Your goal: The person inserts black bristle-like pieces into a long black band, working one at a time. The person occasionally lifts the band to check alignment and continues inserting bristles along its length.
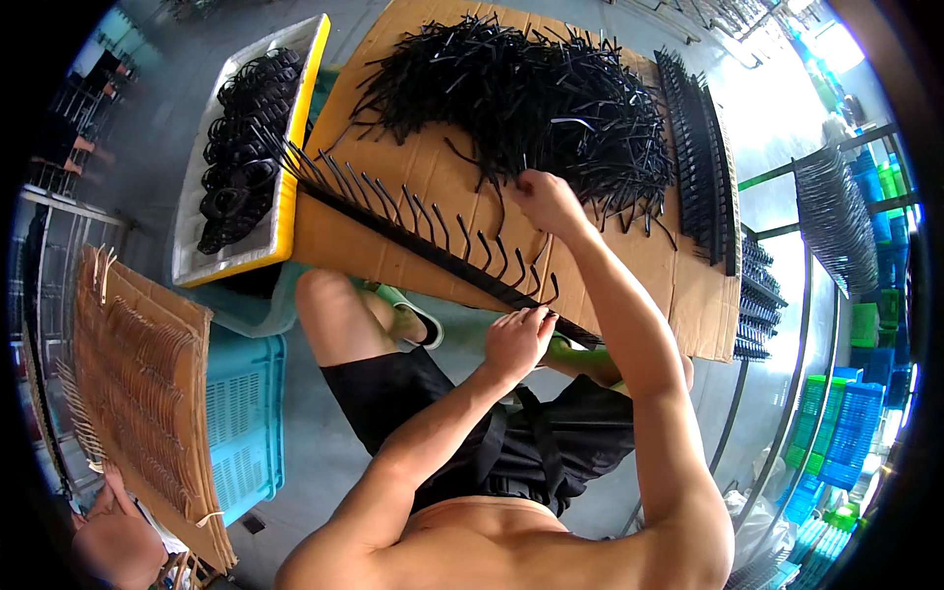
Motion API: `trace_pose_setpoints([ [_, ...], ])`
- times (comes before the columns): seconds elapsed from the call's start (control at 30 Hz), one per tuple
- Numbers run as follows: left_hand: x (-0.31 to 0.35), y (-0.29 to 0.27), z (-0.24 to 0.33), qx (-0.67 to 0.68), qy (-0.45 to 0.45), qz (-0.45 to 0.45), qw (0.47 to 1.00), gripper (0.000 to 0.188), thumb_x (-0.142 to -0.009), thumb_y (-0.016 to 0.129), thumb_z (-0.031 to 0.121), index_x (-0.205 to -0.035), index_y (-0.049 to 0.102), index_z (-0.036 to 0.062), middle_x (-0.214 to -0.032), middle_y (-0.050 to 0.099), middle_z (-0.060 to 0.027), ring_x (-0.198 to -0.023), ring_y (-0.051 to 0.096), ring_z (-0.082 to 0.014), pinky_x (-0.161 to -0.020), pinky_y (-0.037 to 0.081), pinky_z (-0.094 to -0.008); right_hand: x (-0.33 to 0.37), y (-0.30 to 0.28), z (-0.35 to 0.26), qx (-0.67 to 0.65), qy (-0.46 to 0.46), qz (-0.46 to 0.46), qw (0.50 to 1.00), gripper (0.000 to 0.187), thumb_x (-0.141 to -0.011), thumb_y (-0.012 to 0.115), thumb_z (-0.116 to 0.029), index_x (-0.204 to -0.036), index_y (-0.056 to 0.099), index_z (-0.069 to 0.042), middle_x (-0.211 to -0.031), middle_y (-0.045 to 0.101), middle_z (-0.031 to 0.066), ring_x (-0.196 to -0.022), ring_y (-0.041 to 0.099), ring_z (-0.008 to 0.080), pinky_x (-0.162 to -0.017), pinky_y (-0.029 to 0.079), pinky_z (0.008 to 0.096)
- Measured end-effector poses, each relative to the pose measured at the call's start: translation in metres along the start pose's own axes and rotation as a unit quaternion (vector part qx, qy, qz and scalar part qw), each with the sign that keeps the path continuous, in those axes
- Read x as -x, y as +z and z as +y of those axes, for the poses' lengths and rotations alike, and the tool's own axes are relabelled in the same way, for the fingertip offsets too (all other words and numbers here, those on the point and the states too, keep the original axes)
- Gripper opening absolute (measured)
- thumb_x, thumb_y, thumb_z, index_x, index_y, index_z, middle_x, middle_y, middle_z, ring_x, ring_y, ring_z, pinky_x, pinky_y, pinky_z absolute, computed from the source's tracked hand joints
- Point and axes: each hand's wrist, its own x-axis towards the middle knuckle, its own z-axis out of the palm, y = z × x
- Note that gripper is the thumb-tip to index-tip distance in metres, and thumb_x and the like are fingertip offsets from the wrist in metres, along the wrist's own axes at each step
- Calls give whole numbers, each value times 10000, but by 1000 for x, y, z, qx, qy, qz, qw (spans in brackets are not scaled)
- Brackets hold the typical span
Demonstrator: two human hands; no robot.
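Left hand [518, 344]: fingers clamped on near end of long, slim black bar [433, 252], comb-like with curved, glossy prongs, slantwise over brown cardboard [703, 315]; right hand [551, 204]: fingertips bunched at tangled heap of thin black strips [511, 88], cannot tell if gripping

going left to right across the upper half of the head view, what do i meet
White tray with a yellow edge → pile of thin black strips → upright-toothed black rows → hanging rack of black pieces
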Motion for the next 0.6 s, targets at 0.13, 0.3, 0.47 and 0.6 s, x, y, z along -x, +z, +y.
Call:
trace_pose_setpoints([
  [0.13,-1,-1,-2,29,0,7,1000,160,-852,697,218,-885,642,71,-716,659,-80,-647,650,-278,-582,515,-380,-44,50,-24,170,13,17,985,283,-833,644,-199,-989,627,36,-931,669,271,-933,642,450,-828,535,460],
  [0.3,-1,2,-4,67,13,29,997,152,-855,693,197,-886,628,63,-734,658,-83,-658,649,-279,-577,510,-382,-36,41,-6,180,-3,9,984,229,-803,651,-144,-945,639,35,-904,681,236,-852,675,404,-753,548,458],
  [0.47,-1,5,-4,16,46,55,997,130,-855,679,191,-815,596,99,-630,557,-48,-621,603,-260,-581,491,-389,51,-22,17,-219,154,-112,957,211,-836,697,-146,-926,642,36,-800,690,106,-738,678,178,-653,537,286],
  [0.6,-3,6,-5,17,54,44,997,117,-851,668,167,-797,613,79,-674,607,-69,-632,613,-267,-585,492,-389,142,-28,18,-337,118,11,934,225,-856,713,-179,-931,654,26,-794,688,78,-749,660,126,-673,533,274],
])
